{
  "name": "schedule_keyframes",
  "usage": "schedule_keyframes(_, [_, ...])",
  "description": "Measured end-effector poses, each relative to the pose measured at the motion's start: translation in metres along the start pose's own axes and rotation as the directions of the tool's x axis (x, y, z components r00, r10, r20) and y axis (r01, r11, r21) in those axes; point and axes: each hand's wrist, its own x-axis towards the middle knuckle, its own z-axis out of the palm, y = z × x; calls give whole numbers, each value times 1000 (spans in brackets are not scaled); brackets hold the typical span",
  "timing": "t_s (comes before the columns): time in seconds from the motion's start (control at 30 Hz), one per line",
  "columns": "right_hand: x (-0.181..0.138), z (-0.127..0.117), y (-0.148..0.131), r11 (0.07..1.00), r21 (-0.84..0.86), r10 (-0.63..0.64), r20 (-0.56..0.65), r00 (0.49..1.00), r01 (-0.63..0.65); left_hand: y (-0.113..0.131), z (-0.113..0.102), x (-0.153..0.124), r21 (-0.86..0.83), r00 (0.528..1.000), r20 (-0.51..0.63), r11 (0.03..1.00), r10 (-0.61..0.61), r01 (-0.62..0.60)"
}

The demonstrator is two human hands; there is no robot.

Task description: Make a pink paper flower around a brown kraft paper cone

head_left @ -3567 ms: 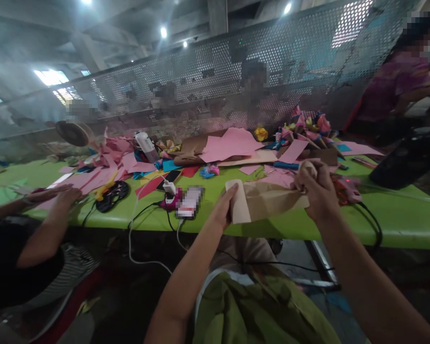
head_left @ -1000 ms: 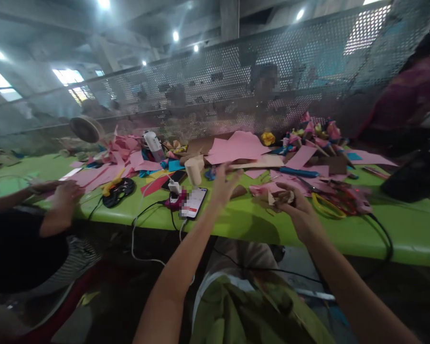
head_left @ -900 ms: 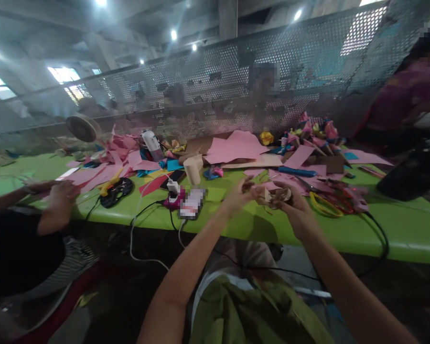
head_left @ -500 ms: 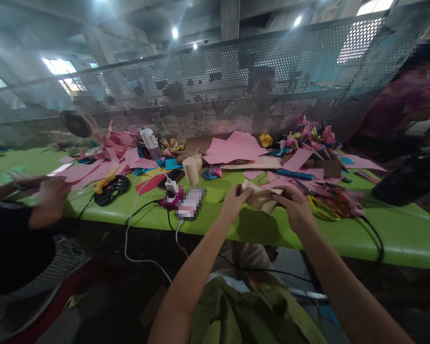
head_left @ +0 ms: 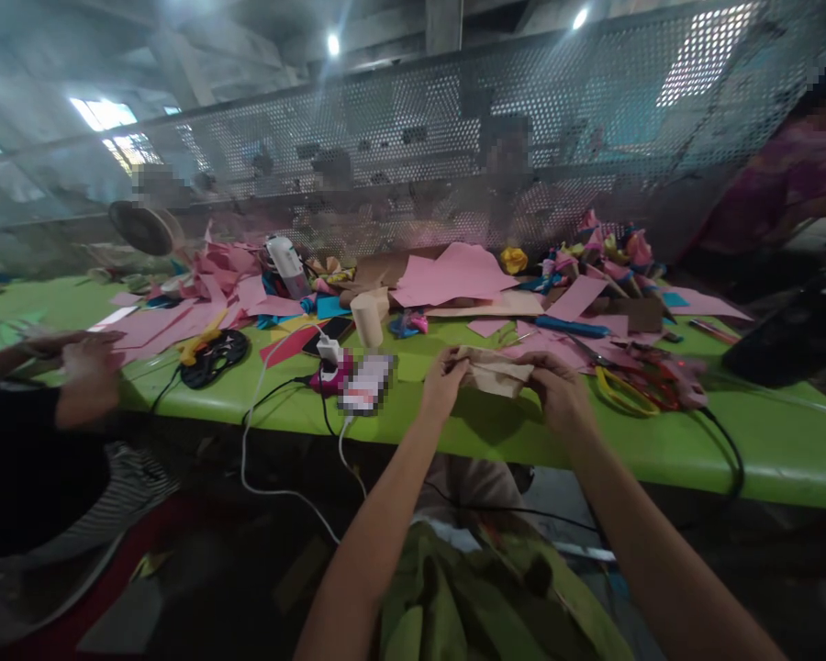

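A creased piece of tan paper (head_left: pixel 494 372) is stretched between my two hands, just above the front part of the green table (head_left: pixel 399 431). My left hand (head_left: pixel 444 378) pinches its left end, fingers closed. At the other end my right hand (head_left: pixel 556 386) is closed on the paper's right side. Yellow-handled scissors (head_left: pixel 623 395) lie right of my right hand, beside a pink glue gun (head_left: pixel 692 381) with a black cord. Left of my left hand lies a phone (head_left: pixel 368 384) on a white cable. Behind it stands a tan paper roll (head_left: pixel 367 321).
Pink paper sheets (head_left: pixel 454 275) pile along the back, below a perforated metal screen (head_left: pixel 399 165). A magenta power adapter (head_left: pixel 331 372) and a black cable reel (head_left: pixel 215 358) sit to the left. A co-worker's hands (head_left: pixel 89 363) rest at far left. A dark bag-like object (head_left: pixel 775 335) is at right.
The tan paper has been turned and spread wider and flatter between my hands. Both hands still grip it. The camera view has tilted slightly.
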Motion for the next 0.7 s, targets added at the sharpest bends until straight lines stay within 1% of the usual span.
schedule_keyframes(0.17, [-2, 3, 0, 1000, -4, 6, 22, 1000, -6, 5, -1, -7, -17, 999, 38, 1000, -4, 5])
schedule_keyframes(0.4, [-1, 0, 5, 997, -57, -47, -42, 998, 45, 6, -6, -9, -8, 995, 97, 1000, -17, 18])
schedule_keyframes(0.5, [-3, 0, 3, 996, -69, -56, -40, 998, 54, 3, -6, -9, 44, 996, 88, 999, -14, 11])
schedule_keyframes(0.6, [-6, 2, -2, 998, -60, -30, -20, 999, 29, 0, -4, -8, 86, 997, 70, 996, 12, -18])
schedule_keyframes(0.7, [-8, 5, -5, 999, -7, 36, 12, 999, -36, -2, -3, -7, 77, 994, 91, 995, 55, -62])
